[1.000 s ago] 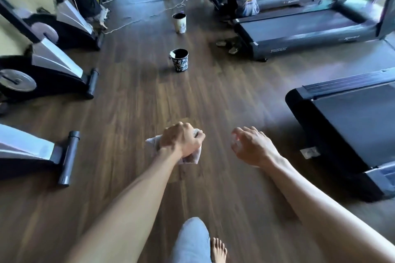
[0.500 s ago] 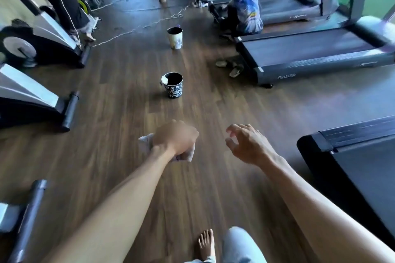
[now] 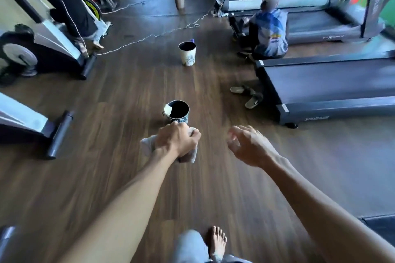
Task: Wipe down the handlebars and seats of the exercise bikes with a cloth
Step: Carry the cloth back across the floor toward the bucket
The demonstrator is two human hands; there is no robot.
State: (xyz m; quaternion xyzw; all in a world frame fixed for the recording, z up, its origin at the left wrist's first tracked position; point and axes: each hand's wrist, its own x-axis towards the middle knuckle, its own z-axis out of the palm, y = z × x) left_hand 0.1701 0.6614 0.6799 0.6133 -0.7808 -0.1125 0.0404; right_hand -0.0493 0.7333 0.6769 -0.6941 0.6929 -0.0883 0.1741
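one pale cloth [image 3: 188, 155] sits bunched in the left hand [image 3: 177, 142], whose grip is curled tight around it, held out above the wooden floor [image 3: 111, 96]. the right hand [image 3: 249, 147] hangs just beside it, holding nothing, fingers apart and loosely bent. a dark bucket [image 3: 178, 112] with something white on its rim stands on the floor just beyond the left hand; a pale bucket [image 3: 187, 53] stands farther off. exercise bikes [image 3: 42, 47] line the left side, treadmills [image 3: 329, 87] the right. a person in a blue shirt [image 3: 270, 34] sits by the treadmills, sandals [image 3: 248, 95] nearby. a bare foot [image 3: 217, 241] shows at the bottom edge.
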